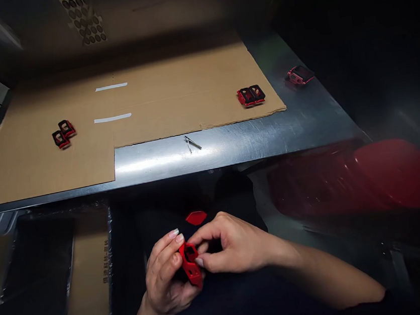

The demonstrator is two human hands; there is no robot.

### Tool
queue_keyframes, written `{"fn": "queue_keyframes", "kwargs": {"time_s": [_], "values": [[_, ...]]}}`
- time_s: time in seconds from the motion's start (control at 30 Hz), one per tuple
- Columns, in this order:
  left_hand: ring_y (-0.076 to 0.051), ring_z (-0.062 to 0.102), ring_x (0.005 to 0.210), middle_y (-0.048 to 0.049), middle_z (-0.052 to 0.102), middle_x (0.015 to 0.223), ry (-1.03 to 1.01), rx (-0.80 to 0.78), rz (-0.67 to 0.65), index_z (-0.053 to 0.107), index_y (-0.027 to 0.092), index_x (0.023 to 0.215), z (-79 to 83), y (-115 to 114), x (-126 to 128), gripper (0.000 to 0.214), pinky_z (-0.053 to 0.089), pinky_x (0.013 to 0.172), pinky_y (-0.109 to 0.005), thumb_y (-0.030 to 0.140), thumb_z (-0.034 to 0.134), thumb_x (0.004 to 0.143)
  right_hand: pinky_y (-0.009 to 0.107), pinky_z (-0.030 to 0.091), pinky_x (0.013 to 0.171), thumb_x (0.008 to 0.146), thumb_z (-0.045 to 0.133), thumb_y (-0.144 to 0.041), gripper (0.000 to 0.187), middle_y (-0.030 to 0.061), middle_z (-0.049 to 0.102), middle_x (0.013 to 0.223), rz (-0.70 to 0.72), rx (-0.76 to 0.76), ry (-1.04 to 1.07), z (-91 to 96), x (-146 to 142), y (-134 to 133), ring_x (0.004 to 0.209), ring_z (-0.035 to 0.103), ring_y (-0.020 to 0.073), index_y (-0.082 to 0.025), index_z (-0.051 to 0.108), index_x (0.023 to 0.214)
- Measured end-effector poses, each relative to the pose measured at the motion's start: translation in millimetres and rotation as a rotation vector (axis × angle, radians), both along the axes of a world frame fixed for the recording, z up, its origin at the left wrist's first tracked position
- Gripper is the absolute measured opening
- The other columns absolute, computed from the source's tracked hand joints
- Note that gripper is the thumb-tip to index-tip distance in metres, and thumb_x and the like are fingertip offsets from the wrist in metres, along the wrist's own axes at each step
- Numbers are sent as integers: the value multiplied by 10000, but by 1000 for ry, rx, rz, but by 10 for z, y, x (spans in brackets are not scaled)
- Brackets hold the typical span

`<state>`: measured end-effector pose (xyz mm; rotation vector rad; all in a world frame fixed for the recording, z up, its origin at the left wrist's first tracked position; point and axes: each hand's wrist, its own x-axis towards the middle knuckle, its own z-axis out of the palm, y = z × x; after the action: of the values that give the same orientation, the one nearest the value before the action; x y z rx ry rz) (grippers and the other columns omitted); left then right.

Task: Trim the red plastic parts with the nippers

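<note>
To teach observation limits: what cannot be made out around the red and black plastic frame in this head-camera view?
Head view:
red and black plastic frame: back hidden by left hand and right hand
small silver tool: too small to identify
large red object: blurred, shape unclear

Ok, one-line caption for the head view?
Left hand and right hand hold a red plastic frame; red-and-black pieces sit on cardboard.

My steel bench (253,140) holds a cardboard sheet (173,103) bearing 2 pairs of red frames (251,95), plus tweezers (192,143) and 1 more frame (300,74).
</note>
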<state>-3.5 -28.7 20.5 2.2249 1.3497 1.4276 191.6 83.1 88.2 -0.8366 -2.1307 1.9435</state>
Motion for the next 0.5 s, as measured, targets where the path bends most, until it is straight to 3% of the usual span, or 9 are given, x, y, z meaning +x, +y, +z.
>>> {"fn": "queue_keyframes", "kwargs": {"time_s": [0.13, 0.2, 0.33, 0.5], "values": [[-303, 632, 1239, -143, 661, 1294, -50, -11, -25, 429, 171, 1458, -38, -22, -7, 757, 605, 958, -505, 147, 785, 790, 193, 417, 558, 851, 587, -176, 231, -4, 739, 709, 11, 0, 0, -36, 4, 8, 560, 600, 95, -158, 791, 959], [-311, 630, 1237, -142, 658, 1299, -107, -40, -21, 438, 176, 1447, -67, -39, -8, 757, 590, 972, -528, 159, 793, 779, 197, 448, 593, 866, 576, -175, 275, 13, 764, 783, 16, -86, 52, -92, 45, 37, 618, 642, 107, -160, 770, 1060], [-341, 600, 1261, -139, 647, 1305, -229, -122, -33, 428, 191, 1449, -138, -64, 2, 804, 535, 1015, -589, 240, 825, 751, 267, 528, 761, 902, 586, -238, 343, 67, 787, 946, -176, -261, 84, -235, 103, 69, 831, 723, 169, -162, 697, 1217], [-350, 554, 1295, -147, 641, 1284, -332, -182, -49, 438, 181, 1424, -188, -72, 24, 794, 476, 1062, -597, 280, 833, 743, 252, 512, 635, 910, 637, -318, 275, -3, 687, 649, -262, -395, 103, -360, 49, 14, 610, 666, 130, -157, 721, 1117]]}}
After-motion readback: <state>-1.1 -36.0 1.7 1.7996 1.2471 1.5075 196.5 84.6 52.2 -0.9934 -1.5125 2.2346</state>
